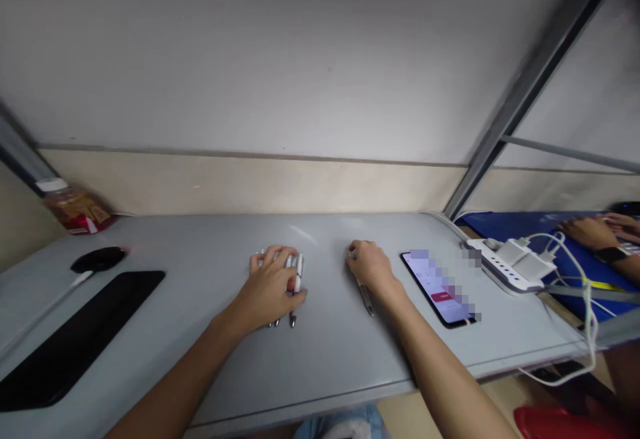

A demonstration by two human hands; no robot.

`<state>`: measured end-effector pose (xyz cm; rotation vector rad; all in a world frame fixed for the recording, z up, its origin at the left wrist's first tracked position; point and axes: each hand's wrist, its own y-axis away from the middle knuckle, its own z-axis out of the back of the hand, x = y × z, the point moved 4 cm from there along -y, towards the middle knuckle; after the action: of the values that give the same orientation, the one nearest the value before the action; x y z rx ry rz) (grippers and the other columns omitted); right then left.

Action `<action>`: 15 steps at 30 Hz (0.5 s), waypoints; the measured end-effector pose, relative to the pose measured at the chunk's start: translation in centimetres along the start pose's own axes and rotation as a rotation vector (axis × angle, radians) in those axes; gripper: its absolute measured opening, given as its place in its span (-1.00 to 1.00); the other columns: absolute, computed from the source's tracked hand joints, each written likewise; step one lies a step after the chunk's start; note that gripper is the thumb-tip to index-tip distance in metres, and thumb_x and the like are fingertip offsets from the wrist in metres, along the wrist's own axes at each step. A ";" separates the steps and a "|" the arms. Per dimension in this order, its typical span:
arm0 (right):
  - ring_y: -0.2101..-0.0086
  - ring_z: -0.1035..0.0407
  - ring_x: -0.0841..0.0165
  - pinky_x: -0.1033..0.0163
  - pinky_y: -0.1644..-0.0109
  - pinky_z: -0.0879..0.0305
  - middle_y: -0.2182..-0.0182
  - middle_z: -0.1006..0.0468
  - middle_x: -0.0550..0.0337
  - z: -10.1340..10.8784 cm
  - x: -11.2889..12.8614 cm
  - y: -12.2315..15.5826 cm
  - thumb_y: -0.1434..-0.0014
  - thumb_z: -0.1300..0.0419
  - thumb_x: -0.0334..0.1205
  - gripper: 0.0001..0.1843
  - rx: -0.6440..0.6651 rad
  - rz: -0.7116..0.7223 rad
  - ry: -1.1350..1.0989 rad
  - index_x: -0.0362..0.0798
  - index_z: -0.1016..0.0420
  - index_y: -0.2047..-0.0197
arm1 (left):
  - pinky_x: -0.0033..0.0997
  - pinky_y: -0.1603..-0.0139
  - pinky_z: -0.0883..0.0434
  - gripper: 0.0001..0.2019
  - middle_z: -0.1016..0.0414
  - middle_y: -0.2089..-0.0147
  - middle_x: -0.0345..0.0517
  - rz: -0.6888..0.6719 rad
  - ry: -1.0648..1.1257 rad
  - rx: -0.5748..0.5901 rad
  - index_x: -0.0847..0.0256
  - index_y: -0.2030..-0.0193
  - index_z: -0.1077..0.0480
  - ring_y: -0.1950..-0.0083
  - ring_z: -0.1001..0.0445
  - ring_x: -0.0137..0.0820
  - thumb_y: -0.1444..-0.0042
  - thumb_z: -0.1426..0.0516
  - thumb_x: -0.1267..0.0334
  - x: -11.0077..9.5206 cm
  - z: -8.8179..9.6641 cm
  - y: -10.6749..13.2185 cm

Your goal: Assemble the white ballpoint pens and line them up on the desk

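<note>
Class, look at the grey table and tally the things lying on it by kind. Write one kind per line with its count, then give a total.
Pens, as far as the hands let them show: 4 (3 under the left hand, 1 under the right hand)
Phone: 1
Keyboard: 1
Mouse: 1
Jar: 1
Total: 8

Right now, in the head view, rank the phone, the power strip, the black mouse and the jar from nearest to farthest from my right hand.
From the right hand:
1. Phone, just to its right on the table.
2. Power strip, farther right at the table's edge.
3. Black mouse, far left, past the left hand.
4. Jar, far left corner by the wall.
</note>
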<state>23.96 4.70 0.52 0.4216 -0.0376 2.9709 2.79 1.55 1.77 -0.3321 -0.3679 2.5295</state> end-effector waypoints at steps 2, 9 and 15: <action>0.22 -0.44 0.22 0.24 0.27 -0.21 0.18 -0.55 0.00 0.1 0.0 0.1 -0.13 -0.07 -0.39 -0.68 -0.011 -0.005 0.023 -0.04 -0.51 0.08 | -0.10 0.01 -0.14 -0.82 -0.38 -0.03 -0.10 -0.001 -0.006 0.001 0.22 0.62 -0.25 -0.11 -0.22 -0.14 0.06 -0.12 0.32 -0.1 -0.1 0.0; 0.01 -0.22 0.04 0.07 0.08 -0.23 0.05 -0.42 -0.12 0.9 1.3 1.0 -0.14 -0.14 -0.32 -0.63 -0.156 0.179 0.016 -0.08 -0.46 -0.04 | -0.10 0.04 -0.17 -0.81 -0.41 -0.02 -0.09 0.003 0.024 -0.029 0.20 0.59 -0.28 -0.12 -0.22 -0.14 -0.04 -0.08 0.33 -0.1 0.0 -0.1; 0.01 -0.20 0.21 0.09 -0.06 -0.18 -0.06 -0.35 0.08 1.2 3.8 2.6 -0.15 -0.23 -0.27 -0.48 -0.173 0.708 -0.321 0.14 -0.33 -0.18 | -0.13 -0.01 -0.17 -0.85 -0.42 -0.03 -0.11 0.023 0.113 -0.112 0.17 0.44 -0.35 -0.11 -0.25 -0.17 -0.13 -0.08 0.25 0.1 0.8 -0.4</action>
<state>20.32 2.62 2.69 1.0430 -0.5870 3.4791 2.66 1.75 2.65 -0.5226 -0.4648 2.5044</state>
